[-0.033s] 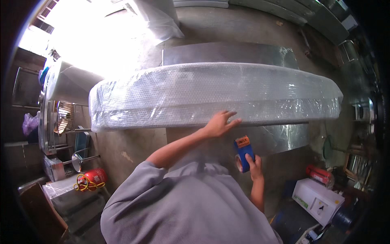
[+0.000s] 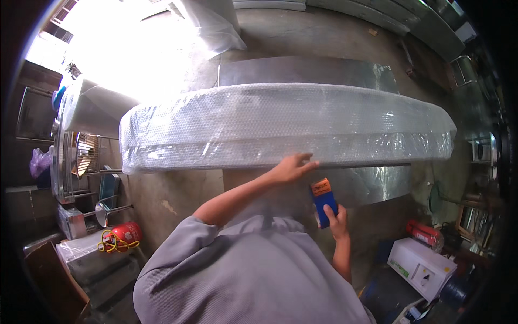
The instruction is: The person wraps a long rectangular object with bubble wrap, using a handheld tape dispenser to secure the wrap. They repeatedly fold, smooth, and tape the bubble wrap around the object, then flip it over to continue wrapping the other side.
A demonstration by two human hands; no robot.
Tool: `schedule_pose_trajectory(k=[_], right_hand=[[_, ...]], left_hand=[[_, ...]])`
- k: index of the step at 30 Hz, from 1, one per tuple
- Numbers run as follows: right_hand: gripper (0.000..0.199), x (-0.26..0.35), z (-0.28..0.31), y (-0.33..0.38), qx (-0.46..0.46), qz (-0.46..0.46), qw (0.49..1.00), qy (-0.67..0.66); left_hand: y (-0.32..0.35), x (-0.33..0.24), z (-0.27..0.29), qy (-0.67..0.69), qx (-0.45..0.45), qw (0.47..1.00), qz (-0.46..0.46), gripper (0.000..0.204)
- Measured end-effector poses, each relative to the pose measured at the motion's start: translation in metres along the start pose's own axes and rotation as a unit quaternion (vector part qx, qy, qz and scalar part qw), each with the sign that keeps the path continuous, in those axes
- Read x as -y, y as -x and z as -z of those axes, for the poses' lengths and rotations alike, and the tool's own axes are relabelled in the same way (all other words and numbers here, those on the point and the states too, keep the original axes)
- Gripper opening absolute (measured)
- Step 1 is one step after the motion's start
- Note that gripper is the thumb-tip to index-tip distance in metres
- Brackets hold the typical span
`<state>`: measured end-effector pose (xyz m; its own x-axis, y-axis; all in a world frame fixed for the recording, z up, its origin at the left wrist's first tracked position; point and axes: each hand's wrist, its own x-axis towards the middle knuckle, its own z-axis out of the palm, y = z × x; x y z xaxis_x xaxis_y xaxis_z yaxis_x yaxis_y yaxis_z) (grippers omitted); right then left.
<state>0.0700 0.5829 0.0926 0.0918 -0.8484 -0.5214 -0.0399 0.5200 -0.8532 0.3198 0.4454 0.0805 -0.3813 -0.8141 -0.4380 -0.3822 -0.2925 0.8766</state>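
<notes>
A long bundle in bubble wrap (image 2: 270,121) stretches across in front of me, its clear plastic shiny and creased. My left hand (image 2: 292,167) is at its near edge, fingers stretched out with gaps between them and nothing held. Whether the fingertips touch the wrap I cannot tell. Lower and to the right, my right hand (image 2: 338,222) grips a blue tape dispenser (image 2: 326,208) with an orange end pointing away from me. The dispenser is apart from the bundle.
Flat metal sheets (image 2: 377,183) show beyond and below the bundle. Left are metal racks, a stool (image 2: 102,213) and a red cylinder with a yellow cord (image 2: 125,235). On the right are a white printed box (image 2: 421,267) and a red cylinder (image 2: 424,233).
My left hand has drawn slightly down toward me, and its fingers look less spread. The tape dispenser has turned a little in my right hand, so less of its roll side shows.
</notes>
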Motion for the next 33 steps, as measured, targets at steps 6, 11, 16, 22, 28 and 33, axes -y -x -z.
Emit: schedule_pose_trajectory(k=[6, 11, 16, 22, 28, 33], right_hand=[[0.055, 0.044, -0.114, -0.022, -0.008, 0.124, 0.976, 0.18], [0.057, 0.056, -0.211, -0.028, -0.033, 0.157, 0.971, 0.175], [0.056, 0.045, -0.288, -0.03, -0.069, 0.166, 0.975, 0.133], [0.053, 0.026, -0.331, -0.039, -0.138, 0.106, 0.975, 0.141], [0.058, 0.015, -0.343, -0.057, -0.188, 0.072, 0.967, 0.155], [0.061, 0.009, -0.348, -0.067, -0.232, 0.093, 0.948, 0.198]], left_hand=[[0.068, 0.02, 0.097, 0.278, 0.116, 0.953, 0.016, 0.048], [0.092, 0.046, 0.178, 0.348, 0.11, 0.929, 0.064, 0.039], [0.087, 0.08, 0.224, 0.193, 0.067, 0.979, 0.009, 0.024], [0.017, 0.088, 0.287, -0.101, -0.188, 0.968, -0.135, 0.02], [-0.037, 0.112, 0.321, -0.447, -0.2, 0.832, -0.262, 0.041], [-0.044, 0.119, 0.31, -0.444, -0.329, 0.814, -0.179, 0.055]])
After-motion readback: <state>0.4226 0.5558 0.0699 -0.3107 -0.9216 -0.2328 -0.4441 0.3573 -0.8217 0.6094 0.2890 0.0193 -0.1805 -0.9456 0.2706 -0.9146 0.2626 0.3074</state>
